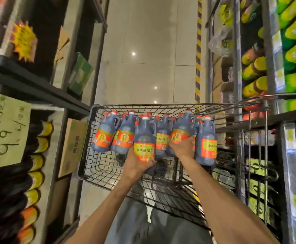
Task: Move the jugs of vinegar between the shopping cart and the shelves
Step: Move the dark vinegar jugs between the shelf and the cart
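Both forearms reach from six o'clock into the wire shopping cart (91, 138), where a crowd of dark vinegar jugs (124, 136) stands at the centre. Toward ten o'clock of that cluster the left hand (135, 166) grips the bottom of one jug (144, 138), fingers curled round it. At two o'clock the right hand (183, 147) clasps a tilted jug (182, 129), and shelves (38, 85) flank at nine and three o'clock.

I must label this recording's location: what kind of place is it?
Most likely a supermarket aisle: a wire shopping cart full of vinegar jugs, stocked shelves on both sides, and a handwritten price sign.
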A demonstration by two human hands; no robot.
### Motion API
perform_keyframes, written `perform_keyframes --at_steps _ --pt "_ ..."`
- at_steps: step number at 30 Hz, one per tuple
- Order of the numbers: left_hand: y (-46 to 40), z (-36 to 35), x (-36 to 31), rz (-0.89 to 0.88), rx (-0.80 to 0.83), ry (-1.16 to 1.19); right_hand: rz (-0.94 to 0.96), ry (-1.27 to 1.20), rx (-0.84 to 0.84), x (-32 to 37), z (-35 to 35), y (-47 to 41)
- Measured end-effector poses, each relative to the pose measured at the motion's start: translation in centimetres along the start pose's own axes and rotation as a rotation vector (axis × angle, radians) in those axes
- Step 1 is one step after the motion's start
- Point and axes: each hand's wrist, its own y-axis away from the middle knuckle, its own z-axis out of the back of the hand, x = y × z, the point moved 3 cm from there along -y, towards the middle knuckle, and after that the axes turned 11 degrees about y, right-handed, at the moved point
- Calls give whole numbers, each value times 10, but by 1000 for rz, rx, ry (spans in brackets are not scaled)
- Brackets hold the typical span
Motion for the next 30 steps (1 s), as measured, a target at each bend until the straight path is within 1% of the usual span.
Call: perform_keyframes --at_steps 2,4,5,8,11,15,18,21,25,28,30 --pt "2 3 4 4 -19 2 -32 -44 42 4 -8 -6" --pt "7 6 4 12 -45 -3 -79 -47 47 2 -14 -11" --pt "8 6 4 9 -49 -2 -73 -61 46 1 -16 -12" --pt "12 8 5 16 -41 5 -22 -160 83 -4 -10 -9" --pt "15 12 4 18 -28 -10 28 -257 185 -18 -4 -6" --pt "19 13 -9 -43 26 -16 143 -325 277 -34 15 23" --pt "23 15 -24 -124 80 -47 204 -358 299 -36 37 57" --pt "33 18 -44 -190 153 -68 264 -406 236 -41 57 90" --pt "52 16 -73 -334 276 -88 296 -528 133 -58 79 130" --pt "71 11 -92 -451 367 -138 282 -606 4 -74 92 162" --pt "85 6 -100 -509 445 -131 277 -651 -93 -86 103 189"
